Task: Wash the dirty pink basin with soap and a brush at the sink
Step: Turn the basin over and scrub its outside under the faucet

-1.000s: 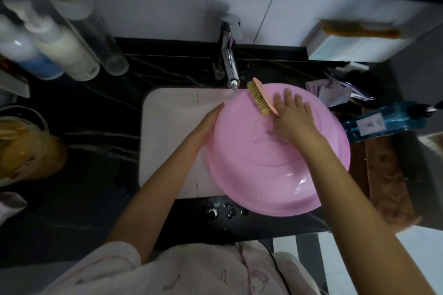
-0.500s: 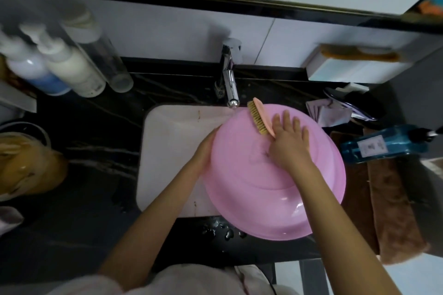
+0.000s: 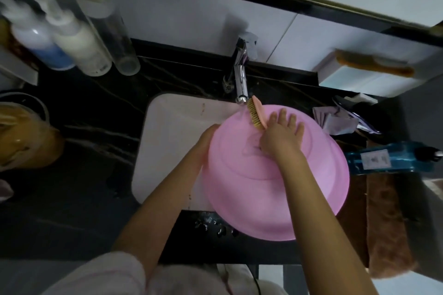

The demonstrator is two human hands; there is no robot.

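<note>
Scrubbing looks about midway, judging by how things lie. The left hand [image 3: 206, 141] grips the left rim of the pink basin [image 3: 275, 187], fingers curled round the edge. That steadies the basin upside down over the right part of the sink [image 3: 172, 146], with its near side jutting past the front of the worktop [image 3: 84, 187]. The brush [image 3: 256, 112], bristles turned left, reaches across the upturned bottom to just below the tap [image 3: 240, 79]. Its near end is pinched at the thumb side of the right hand [image 3: 281, 134], whose other fingers lie spread flat on the plastic. No suds show, and whether water runs cannot be told, so soaping, the inside and a rinse all seem left to do. The worktop is black veined stone with drops near its front edge. At its left stand blurred pump bottles [image 3: 69, 40] and an amber jar [image 3: 24, 141]. At its right are a crumpled wrapper [image 3: 335, 120], a blue bottle [image 3: 388, 157] lying down and a brown towel [image 3: 383, 223]. Pale tiles back the worktop.
</note>
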